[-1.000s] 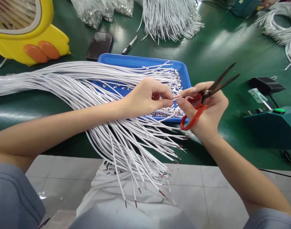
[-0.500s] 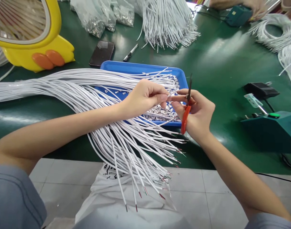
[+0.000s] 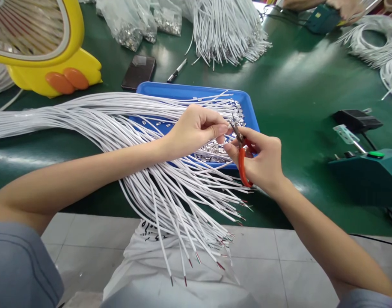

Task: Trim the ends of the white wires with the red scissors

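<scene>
My left hand [image 3: 200, 128] is closed, pinching the end of a white cable between thumb and fingers above the blue tray [image 3: 252, 115]. In my right hand [image 3: 262, 154] is a pair of scissors [image 3: 242, 167] with red handles. Their dark blades lie right by the fingertips of my left hand, at the cable's end. Small metal pieces [image 3: 215, 147] lie in the tray under my hands. A thick bundle of white cables [image 3: 144, 141] runs in from the left. Part of it rests in the tray, and other ends hang over the table edge, showing red and green wires.
A yellow fan [image 3: 61, 68] stands at the upper left. Behind the tray are a dark wallet-like case [image 3: 138, 72], a pen [image 3: 176, 70], bags of metal parts [image 3: 130, 36] and more cables [image 3: 230, 32]. A green machine [image 3: 369, 175] sits at right; another person's hand [image 3: 348, 8] is at the far right.
The scissors have turned in my right hand. Their blades went from pointing upward, away from my left hand, to tilting left beside its fingertips. My left hand stays nearly still.
</scene>
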Demonstrator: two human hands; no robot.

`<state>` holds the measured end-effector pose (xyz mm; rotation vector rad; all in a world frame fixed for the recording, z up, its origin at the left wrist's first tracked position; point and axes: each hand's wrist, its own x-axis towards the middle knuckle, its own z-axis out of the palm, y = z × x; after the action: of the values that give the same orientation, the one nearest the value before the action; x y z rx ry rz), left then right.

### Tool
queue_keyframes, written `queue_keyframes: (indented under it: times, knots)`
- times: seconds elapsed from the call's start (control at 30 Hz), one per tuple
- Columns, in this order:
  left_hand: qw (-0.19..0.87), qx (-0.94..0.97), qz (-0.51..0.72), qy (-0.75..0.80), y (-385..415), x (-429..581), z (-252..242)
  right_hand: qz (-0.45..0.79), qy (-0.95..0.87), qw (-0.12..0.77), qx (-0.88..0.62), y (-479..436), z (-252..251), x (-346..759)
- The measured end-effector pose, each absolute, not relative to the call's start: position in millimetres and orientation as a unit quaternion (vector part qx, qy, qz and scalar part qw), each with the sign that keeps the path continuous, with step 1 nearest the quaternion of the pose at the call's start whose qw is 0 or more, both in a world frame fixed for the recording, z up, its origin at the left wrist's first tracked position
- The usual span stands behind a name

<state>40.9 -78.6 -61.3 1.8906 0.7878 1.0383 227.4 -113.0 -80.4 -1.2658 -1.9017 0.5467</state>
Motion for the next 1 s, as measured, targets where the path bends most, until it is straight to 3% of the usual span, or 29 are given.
queue_keyframes:
  times: [0.17, 0.5, 1.0]
  knots:
    - [0.412, 0.751, 0.414, 0.308, -78.1, 40.9, -62.5, 0.214, -0.745, 0.393, -0.496, -113.5, -80.7, 226.5]
    - [0.400, 0.751, 0.435, 0.294, -80.5, 43.4, -65.8, 0.346, -0.647, 0.520, -0.438, -111.3, -77.3, 228.8]
    - [0.358, 0.783, 0.405, 0.308, -85.0, 45.1, -67.7, 0.342, -0.661, 0.513, -0.428, -114.1, -72.2, 223.6]
